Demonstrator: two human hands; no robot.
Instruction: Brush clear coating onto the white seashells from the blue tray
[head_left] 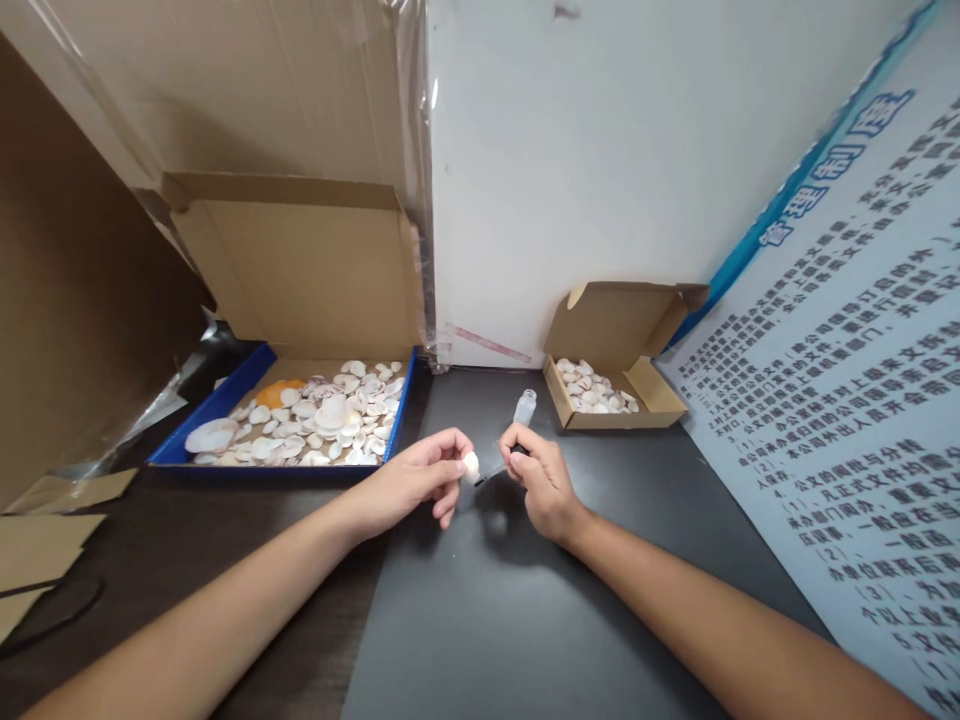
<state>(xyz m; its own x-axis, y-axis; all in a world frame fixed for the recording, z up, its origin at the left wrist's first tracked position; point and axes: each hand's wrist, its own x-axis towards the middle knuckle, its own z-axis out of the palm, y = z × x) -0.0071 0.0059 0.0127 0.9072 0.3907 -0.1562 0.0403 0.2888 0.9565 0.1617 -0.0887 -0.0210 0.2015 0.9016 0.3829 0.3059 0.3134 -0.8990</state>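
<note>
My left hand (427, 475) pinches a small white seashell (471, 467) between thumb and fingertips, its other fingers loosely curled. In my right hand (546, 482), a thin brush (491, 474) with a dark tip is gripped between thumb and forefinger. The brush tip lies at the lower edge of the shell; whether it touches cannot be told. Just beyond my right hand stands a small open bottle (526, 405) of frosted, clear material, its lower part hidden by that hand.
A blue-sided box (415, 405) full of seashells, lid raised, is at the left. To the right stands a smaller brown cardboard box (634, 421) with shells. Behind is a white panel (570, 180); a printed board (840, 380) leans at the right. Cardboard pieces (45, 555) lie far left.
</note>
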